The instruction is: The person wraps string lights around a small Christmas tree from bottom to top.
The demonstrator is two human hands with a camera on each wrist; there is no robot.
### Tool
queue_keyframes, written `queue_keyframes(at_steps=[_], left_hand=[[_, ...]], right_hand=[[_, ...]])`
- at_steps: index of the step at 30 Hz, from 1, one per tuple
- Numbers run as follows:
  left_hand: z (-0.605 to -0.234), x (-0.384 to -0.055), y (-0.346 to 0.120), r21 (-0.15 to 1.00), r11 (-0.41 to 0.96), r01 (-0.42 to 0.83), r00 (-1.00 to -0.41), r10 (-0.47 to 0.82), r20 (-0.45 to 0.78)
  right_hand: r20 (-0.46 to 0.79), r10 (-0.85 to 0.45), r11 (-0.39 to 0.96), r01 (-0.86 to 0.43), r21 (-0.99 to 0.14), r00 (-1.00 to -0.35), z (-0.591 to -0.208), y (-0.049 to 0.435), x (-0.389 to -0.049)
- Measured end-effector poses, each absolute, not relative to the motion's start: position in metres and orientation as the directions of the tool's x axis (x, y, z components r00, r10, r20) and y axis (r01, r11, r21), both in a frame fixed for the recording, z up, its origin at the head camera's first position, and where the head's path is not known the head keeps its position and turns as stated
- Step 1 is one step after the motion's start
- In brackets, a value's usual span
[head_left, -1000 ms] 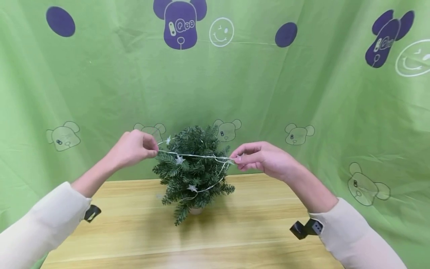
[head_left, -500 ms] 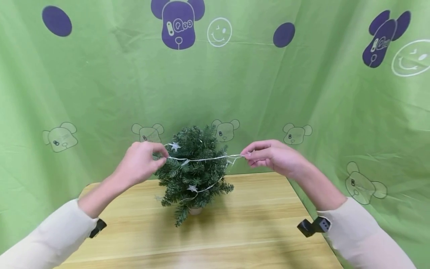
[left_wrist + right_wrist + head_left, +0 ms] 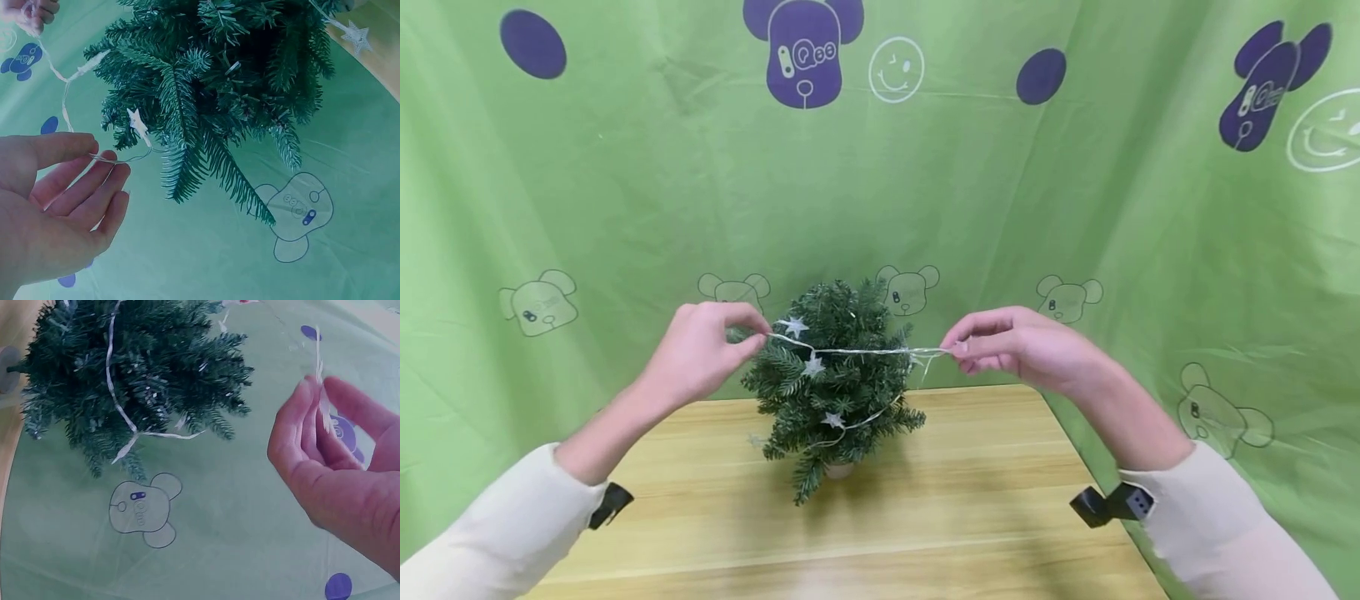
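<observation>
A small artificial Christmas tree stands at the back of the table. A clear-wired string of star lights stretches across its front between both hands; a lower loop circles the branches, with a star on it. At the tree's left, my left hand pinches the wire between thumb and index finger, the other fingers loosely bent in the left wrist view. My right hand, out to the tree's right, pinches the bunched strand between thumb and fingertips. One star hangs near the left fingers in the left wrist view.
The wood-grain table reaches toward me below the tree. A green curtain printed with bear heads closes in the back and sides. Dark wrist devices sit at the cuffs of both sleeves.
My right hand has moved right, away from the tree, drawing the strand with it. My left hand came right and down, then slightly back up and left. The tree stays put.
</observation>
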State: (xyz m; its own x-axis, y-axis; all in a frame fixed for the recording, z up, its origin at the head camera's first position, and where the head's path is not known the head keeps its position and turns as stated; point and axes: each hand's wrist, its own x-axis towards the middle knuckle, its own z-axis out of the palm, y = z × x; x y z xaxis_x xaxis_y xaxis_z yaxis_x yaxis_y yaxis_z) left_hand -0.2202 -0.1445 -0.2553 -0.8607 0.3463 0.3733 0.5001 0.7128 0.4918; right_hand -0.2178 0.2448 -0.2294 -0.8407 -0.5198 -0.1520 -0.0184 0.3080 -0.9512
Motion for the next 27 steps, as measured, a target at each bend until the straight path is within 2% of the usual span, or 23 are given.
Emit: queue_keyframes(at_steps=[5, 9, 11, 16, 21, 27], left_hand=[[-0.263, -0.218, -0.147, 0.504, 0.703, 0.501, -0.864, 0.376, 0.334], [-0.275, -0.217, -0.143, 0.457, 0.703, 0.545, -0.837, 0.423, 0.348], [-0.282, -0.218, -0.141, 0.409, 0.71, 0.573, -0.816, 0.445, 0.37], [-0.292, -0.22, -0.135, 0.325, 0.713, 0.621, -0.771, 0.483, 0.415], [-0.292, -0.22, -0.13, 0.325, 0.693, 0.643, -0.752, 0.492, 0.439], [-0.29, -0.219, -0.126, 0.364, 0.693, 0.623, -0.773, 0.472, 0.424]], right_hand=[[-0.194, -0.622, 0.363, -0.06, -0.93, -0.758, -0.229, 0.244, -0.215], [-0.231, -0.634, 0.41, -0.068, -0.909, -0.738, -0.238, 0.245, -0.219], [-0.239, -0.607, 0.429, -0.06, -0.901, -0.758, -0.244, 0.247, -0.223], [-0.227, -0.454, 0.437, 0.006, -0.9, -0.862, -0.253, 0.248, -0.23], [-0.167, -0.329, 0.366, 0.038, -0.93, -0.929, -0.252, 0.246, -0.234], [-0.107, -0.285, 0.261, 0.03, -0.965, -0.953, -0.246, 0.243, -0.236]])
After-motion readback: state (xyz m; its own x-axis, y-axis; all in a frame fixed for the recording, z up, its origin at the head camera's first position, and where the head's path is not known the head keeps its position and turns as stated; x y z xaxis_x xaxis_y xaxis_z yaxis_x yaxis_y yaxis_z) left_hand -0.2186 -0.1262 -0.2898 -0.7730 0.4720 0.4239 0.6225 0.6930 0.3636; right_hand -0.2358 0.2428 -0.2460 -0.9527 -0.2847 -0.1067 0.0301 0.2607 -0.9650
